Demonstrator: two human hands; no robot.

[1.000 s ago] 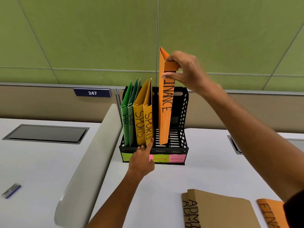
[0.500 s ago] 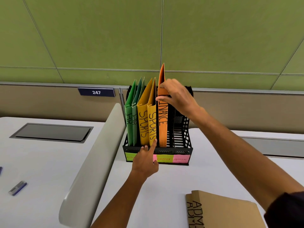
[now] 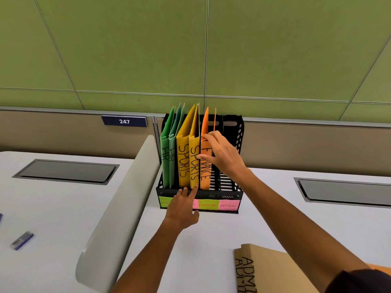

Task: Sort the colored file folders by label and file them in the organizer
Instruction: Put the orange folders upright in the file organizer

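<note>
A: Desk (image 3: 296, 208) first, then: white, set against a green partition wall (image 3: 190, 49), with a pale curved divider (image 3: 118, 197) down its left part and a grey recessed hatch (image 3: 65, 172) on each side.

B: And the black mesh organizer (image 3: 232, 144)?

A: Upright at the back of the desk, against the wall. Its front lip carries coloured sticky labels (image 3: 208, 205); FINANCE and ADMIN read clearly, and the ones further left are partly behind the left hand.

B: What stands in it?

A: From the left: two green HR folders (image 3: 166, 157), two yellow SPORTS folders (image 3: 183, 161), then one orange FINANCE folder (image 3: 206, 176), all upright, spines forward. The rightmost slot shows only black mesh.

B: Anything unfiled?

A: A brown ADMIN folder (image 3: 275, 271) lies flat at the desk's near right edge, with a sliver of orange showing just behind it at the frame's right.

B: The hands?

A: The right hand (image 3: 224, 157) is up against the orange FINANCE folder's spine, fingers spread loosely, thumb tip touching the spine near the lettering. I cannot tell whether it pinches anything. The left hand (image 3: 183, 208) rests at the organizer's front lip, forefinger stretched up to the foot of the second SPORTS folder, other fingers loosely apart, grasping nothing.

B: Smaller bits?

A: A blue plate reading 247 (image 3: 124, 121) on the wall strip, and a small blue-grey marker-like thing (image 3: 21, 240) lying on the far left of the desk.
</note>
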